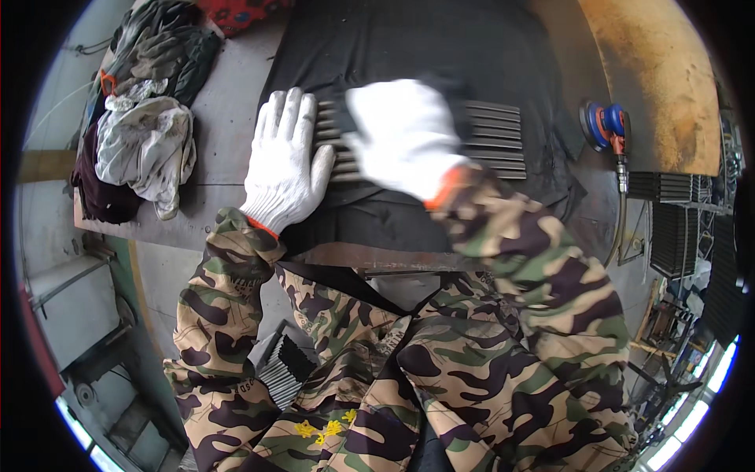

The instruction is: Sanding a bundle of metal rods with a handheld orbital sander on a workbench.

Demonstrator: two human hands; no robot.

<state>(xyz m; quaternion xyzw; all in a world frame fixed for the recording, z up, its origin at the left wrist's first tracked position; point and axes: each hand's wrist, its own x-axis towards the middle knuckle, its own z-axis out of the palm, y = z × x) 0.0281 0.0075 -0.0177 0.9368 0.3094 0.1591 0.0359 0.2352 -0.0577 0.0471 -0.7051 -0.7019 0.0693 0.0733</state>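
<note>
1. On the far left of your bench (pixel 224 161) lies a heap of textiles: a grey-white cloth (pixel 145 141) crumpled on top, a maroon cloth (pixel 106 197) at its near left side, and darker fabric (pixel 193 71) behind. A red patterned cloth (pixel 240 14) sits farther back, at the upper edge of the view.
2. Your left hand (pixel 285 161), in a white knitted glove, lies palm down with the fingers straight and close together and the thumb held out to the right. It is flat, not curled round anything, at the left end of the ribbed metal piece (pixel 495 141), with the thumb against the ribs.
3. That ribbed piece rests on the black cloth (pixel 417 47) spread over your bench, its ribs running left to right; its middle is hidden behind your right hand.
4. Your right hand (pixel 405 138), also in a white glove, is over the middle of the piece and blurred. Dark, smeared material shows at both sides of the glove; you cannot tell from this view how far the fingers are curled or whether they grip that material.
5. To the right of the black cloth sits a blue-and-red disc tool (pixel 607 126), with a hose (pixel 621 204) running toward you. A stained tan board (pixel 661 79) lies beyond it, and dark ribbed pieces (pixel 674 236) are stacked at the lower right, past the bench.
</note>
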